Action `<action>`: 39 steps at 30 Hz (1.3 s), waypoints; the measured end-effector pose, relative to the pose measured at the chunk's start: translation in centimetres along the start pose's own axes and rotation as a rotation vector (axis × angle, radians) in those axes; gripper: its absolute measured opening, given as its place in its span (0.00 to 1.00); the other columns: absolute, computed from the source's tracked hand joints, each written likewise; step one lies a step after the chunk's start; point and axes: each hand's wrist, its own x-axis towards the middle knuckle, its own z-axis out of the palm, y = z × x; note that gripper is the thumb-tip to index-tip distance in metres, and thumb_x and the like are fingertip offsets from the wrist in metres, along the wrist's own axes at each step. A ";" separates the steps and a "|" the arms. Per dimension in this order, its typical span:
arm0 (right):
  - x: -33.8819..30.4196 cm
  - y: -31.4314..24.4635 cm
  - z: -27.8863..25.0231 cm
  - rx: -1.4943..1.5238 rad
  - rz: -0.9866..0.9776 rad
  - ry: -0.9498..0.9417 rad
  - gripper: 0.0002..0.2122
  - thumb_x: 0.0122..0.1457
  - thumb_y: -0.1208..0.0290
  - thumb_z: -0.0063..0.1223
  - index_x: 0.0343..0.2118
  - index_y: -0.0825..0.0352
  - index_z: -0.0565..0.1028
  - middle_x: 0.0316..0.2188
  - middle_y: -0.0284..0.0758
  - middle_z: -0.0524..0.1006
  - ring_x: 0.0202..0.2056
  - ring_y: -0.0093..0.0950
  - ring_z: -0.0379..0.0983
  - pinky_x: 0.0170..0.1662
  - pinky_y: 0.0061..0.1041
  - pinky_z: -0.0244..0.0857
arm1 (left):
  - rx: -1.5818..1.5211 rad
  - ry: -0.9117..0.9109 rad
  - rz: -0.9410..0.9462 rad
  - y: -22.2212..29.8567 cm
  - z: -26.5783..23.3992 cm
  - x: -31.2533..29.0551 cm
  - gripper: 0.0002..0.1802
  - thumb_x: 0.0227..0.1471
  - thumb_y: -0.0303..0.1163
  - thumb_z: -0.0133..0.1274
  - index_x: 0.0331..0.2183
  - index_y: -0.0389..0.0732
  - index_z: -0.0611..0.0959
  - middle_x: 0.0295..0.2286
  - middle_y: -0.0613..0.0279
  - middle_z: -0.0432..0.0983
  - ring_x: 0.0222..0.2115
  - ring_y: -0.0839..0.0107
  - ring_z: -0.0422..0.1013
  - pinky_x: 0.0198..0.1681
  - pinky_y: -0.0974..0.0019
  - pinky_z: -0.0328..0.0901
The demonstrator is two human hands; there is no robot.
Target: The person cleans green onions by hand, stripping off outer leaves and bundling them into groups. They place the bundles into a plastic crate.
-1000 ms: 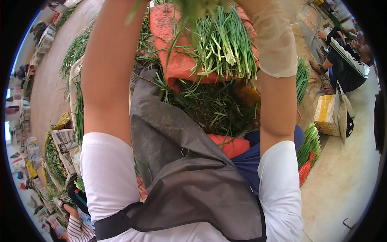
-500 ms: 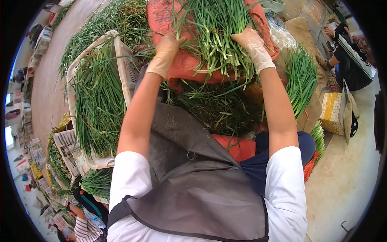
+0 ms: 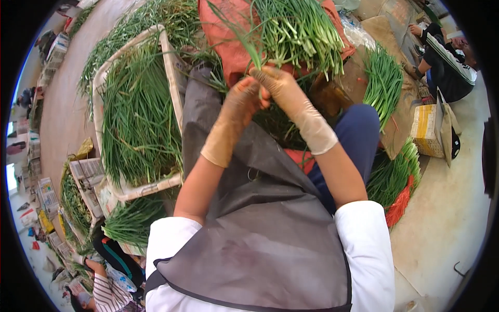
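Observation:
My left hand [image 3: 236,112] and my right hand [image 3: 286,93], both in thin translucent gloves, meet in front of me above my dark apron. Between their closed fingers is a small bunch of chives [image 3: 243,39], its green leaves pointing up and to the left. The right fingertips pinch it near its lower end; the left fingers curl around just below, partly hidden. Just beyond lies a thick heap of chives [image 3: 299,34], pale stem ends toward me, on a red sack [image 3: 221,26].
A white plastic crate [image 3: 175,88] full of long green leaves stands at left, with loose greens [image 3: 122,44] behind it. Bundled chives [image 3: 383,86] lie at right, near a yellow-taped box [image 3: 429,130]. One person [image 3: 449,73] sits at far right, another [image 3: 106,291] at lower left.
Both hands have drawn back toward me and come together. The right hand has left the heap and now grips the small bunch with the left. My right knee has risen into view.

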 end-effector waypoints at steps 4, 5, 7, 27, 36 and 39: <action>-1.3 6.6 0.8 -0.083 -0.066 0.238 0.10 0.54 0.68 0.53 0.24 0.71 0.74 0.14 0.34 0.70 0.18 0.24 0.69 0.25 0.24 0.62 | 0.067 0.035 -0.107 -3.5 -1.1 -3.9 0.14 0.52 0.47 0.52 0.32 0.46 0.78 0.26 0.69 0.75 0.27 0.75 0.71 0.33 0.69 0.65; -2.1 6.6 1.4 -0.227 -0.099 0.268 0.10 0.53 0.68 0.52 0.25 0.71 0.74 0.16 0.37 0.72 0.21 0.27 0.71 0.27 0.26 0.63 | 0.139 0.234 -0.102 -3.6 -1.4 -4.7 0.15 0.51 0.48 0.52 0.32 0.46 0.78 0.27 0.69 0.75 0.28 0.75 0.71 0.34 0.69 0.65; -3.8 7.0 2.4 -0.454 -0.179 0.321 0.09 0.53 0.68 0.52 0.28 0.71 0.75 0.25 0.42 0.75 0.30 0.36 0.74 0.33 0.30 0.65 | 0.164 0.416 -0.135 -3.7 -2.1 -4.5 0.17 0.51 0.49 0.52 0.32 0.45 0.78 0.28 0.69 0.75 0.30 0.75 0.70 0.36 0.69 0.64; -2.5 8.5 -0.9 -0.108 -0.173 0.322 0.05 0.54 0.74 0.54 0.30 0.70 0.76 0.26 0.30 0.75 0.30 0.16 0.68 0.36 0.16 0.61 | 0.133 0.603 0.170 -3.4 -0.7 -3.7 0.14 0.50 0.31 0.55 0.39 0.34 0.79 0.36 0.60 0.77 0.38 0.75 0.70 0.45 0.74 0.62; -1.8 7.4 0.4 0.356 0.130 0.100 0.11 0.56 0.65 0.53 0.36 0.69 0.76 0.27 0.29 0.77 0.29 0.17 0.70 0.38 0.16 0.64 | 0.335 0.541 0.057 -3.6 0.0 -4.7 0.12 0.50 0.35 0.55 0.33 0.35 0.81 0.28 0.66 0.77 0.30 0.79 0.70 0.38 0.76 0.62; -2.5 9.1 -1.9 0.450 0.093 0.102 0.11 0.57 0.65 0.52 0.32 0.69 0.76 0.26 0.31 0.77 0.28 0.18 0.71 0.36 0.16 0.63 | 0.097 0.606 0.225 -2.4 -1.9 -5.0 0.12 0.52 0.38 0.52 0.29 0.39 0.81 0.27 0.63 0.77 0.28 0.76 0.70 0.35 0.72 0.63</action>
